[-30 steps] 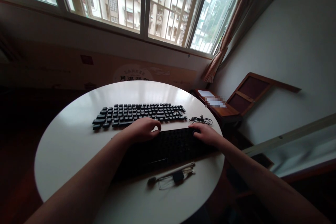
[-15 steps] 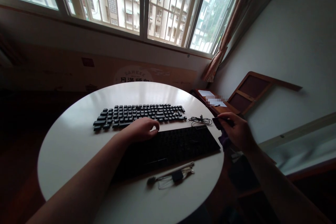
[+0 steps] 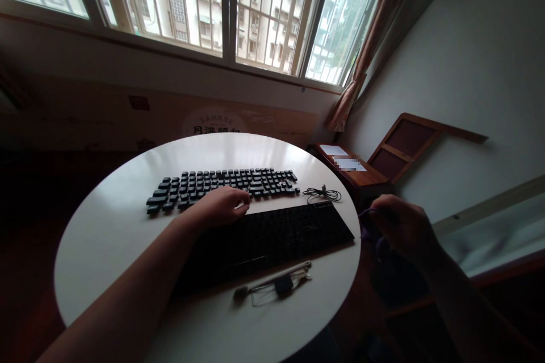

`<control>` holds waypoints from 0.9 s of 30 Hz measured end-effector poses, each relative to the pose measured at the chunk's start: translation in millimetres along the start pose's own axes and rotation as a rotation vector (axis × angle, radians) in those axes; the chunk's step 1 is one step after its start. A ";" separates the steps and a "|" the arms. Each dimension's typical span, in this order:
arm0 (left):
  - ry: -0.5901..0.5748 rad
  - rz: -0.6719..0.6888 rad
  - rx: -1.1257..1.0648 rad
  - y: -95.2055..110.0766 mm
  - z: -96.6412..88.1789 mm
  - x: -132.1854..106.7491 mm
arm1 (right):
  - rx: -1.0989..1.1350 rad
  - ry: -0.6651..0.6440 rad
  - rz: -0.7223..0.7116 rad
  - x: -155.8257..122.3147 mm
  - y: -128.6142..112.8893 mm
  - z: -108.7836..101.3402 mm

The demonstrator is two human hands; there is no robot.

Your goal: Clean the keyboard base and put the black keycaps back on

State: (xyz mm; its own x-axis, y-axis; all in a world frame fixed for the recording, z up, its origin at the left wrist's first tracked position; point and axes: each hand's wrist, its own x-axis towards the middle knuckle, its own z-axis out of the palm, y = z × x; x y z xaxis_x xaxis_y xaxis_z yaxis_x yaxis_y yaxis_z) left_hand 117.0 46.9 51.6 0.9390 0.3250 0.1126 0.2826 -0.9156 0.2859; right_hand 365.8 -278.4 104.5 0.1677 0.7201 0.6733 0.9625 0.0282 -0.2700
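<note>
My left hand (image 3: 225, 204) rests over the upper edge of a dark keyboard base (image 3: 293, 235) with its keycaps off. Its fingers are curled, and whether anything sits in them is hidden. Off the right side of the table, my right hand (image 3: 402, 224) is closed around something with a thin purple edge, too dark and blurred to name. Purple material hangs just below that hand. Behind the base, loose black keycaps (image 3: 213, 181) lie in rows like a keyboard layout.
The round white table (image 3: 97, 244) carries a coiled black cable (image 3: 321, 194) at the right. In front of the base lie a small brush (image 3: 272, 277) and a wire tool with a dark block (image 3: 283, 284). A wooden chair (image 3: 366, 176) holding papers stands beyond the table's right edge.
My right hand has moved right and down, farther from the table edge; the dark flat piece seen at its fingertips no longer shows. My left hand stays by the base while the view shifts slightly.
</note>
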 end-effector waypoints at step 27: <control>-0.349 -0.389 -0.090 -11.0 -37.2 -25.9 | 0.034 -0.706 0.111 28.8 22.8 53.6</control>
State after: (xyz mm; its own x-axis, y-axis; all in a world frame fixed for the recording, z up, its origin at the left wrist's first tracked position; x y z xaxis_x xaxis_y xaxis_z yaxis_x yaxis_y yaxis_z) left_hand 82.3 57.3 80.9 0.7816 0.5249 -0.3369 0.6198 -0.7141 0.3254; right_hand 381.1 -219.8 80.8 0.0752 0.9965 0.0373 0.9387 -0.0581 -0.3399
